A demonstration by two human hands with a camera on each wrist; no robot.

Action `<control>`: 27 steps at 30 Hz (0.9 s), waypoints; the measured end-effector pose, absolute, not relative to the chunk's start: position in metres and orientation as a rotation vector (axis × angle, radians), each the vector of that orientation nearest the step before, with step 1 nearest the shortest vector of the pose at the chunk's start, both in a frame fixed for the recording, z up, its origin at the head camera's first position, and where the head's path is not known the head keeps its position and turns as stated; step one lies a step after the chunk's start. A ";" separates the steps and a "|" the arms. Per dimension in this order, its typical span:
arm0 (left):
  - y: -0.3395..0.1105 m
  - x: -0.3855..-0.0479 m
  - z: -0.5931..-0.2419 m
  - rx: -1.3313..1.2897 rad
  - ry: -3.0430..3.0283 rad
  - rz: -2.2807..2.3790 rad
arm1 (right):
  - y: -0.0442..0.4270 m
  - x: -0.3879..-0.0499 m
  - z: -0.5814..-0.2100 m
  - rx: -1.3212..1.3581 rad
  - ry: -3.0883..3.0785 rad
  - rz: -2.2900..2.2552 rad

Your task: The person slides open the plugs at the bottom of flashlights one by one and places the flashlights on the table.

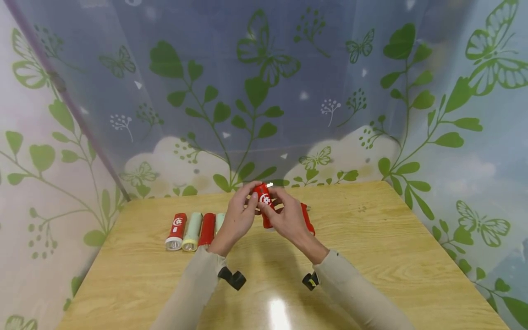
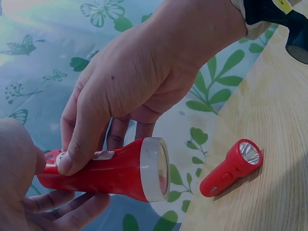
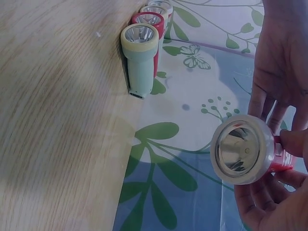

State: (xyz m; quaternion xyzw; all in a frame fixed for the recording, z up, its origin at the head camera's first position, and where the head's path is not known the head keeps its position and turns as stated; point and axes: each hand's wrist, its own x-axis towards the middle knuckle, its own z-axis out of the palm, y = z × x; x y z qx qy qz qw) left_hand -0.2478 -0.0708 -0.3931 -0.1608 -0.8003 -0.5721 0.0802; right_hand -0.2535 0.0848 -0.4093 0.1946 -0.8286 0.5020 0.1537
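Both hands hold one red flashlight [image 1: 265,200] with a white lens rim, its tail pointing away and metal prongs sticking out there. The left hand [image 1: 241,213] grips the tail part from the left. From the other side the right hand [image 1: 289,219] pinches the body, its thumb lying on the printed side. In the left wrist view the flashlight [image 2: 115,175] lies sideways, the right hand [image 2: 130,72] over it and the left hand [image 2: 14,178] at its tail. The right wrist view shows the lens rim [image 3: 262,144] face on, between the left hand [image 3: 281,62] and right hand [image 3: 284,211].
Left of the hands, several flashlights stand in a row on the wooden table [image 1: 136,261]: red [image 1: 176,227], pale green [image 1: 194,227], red [image 1: 207,227] and pale green [image 1: 220,220], partly hidden. Another red flashlight [image 1: 307,221] lies beyond the right wrist. A patterned curtain [image 1: 288,114] surrounds the table.
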 end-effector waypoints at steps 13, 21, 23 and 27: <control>-0.072 -0.248 -0.398 -0.453 -2.414 -1.734 | 0.085 -0.252 -0.410 0.554 -2.384 1.469; -0.074 -0.250 -0.402 -0.430 -2.414 -1.780 | 0.084 -0.253 -0.411 0.517 -2.408 1.504; -0.074 -0.250 -0.403 -0.422 -2.416 -1.789 | 0.085 -0.253 -0.411 0.516 -2.408 1.505; -0.074 -0.250 -0.404 -0.392 -2.424 -1.789 | 0.086 -0.255 -0.411 0.523 -2.421 1.501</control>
